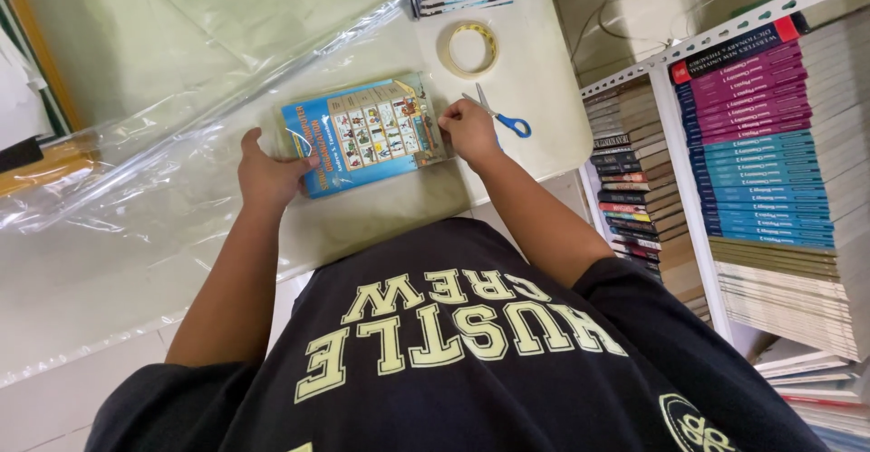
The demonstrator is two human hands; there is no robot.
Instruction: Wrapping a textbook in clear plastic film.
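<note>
Fingers of the left hand [267, 175] curl over the near-left end of a blue paperback book [364, 133], thumb on top of its cover, holding that end down. Fingers of the right hand [467, 128] are bunched in a loose fist and press on the book's opposite end; whether they pinch anything cannot be told. Both forearms reach forward from the body, elbows bent and spread, wrists angled inward toward each other. The book lies flat, cover up, on a sheet of clear plastic film [172, 189] spread over the pale bench [535, 80]. Its long axis runs left to right, tilted slightly so that the right end sits farther from the person. Blue-handled scissors [501, 118] lie just beside the right hand, blades pointing away to the left. A roll of tape [468, 49] rests flat beyond them. Stacked books fill a white metal shelf [689, 48] to the right.
</note>
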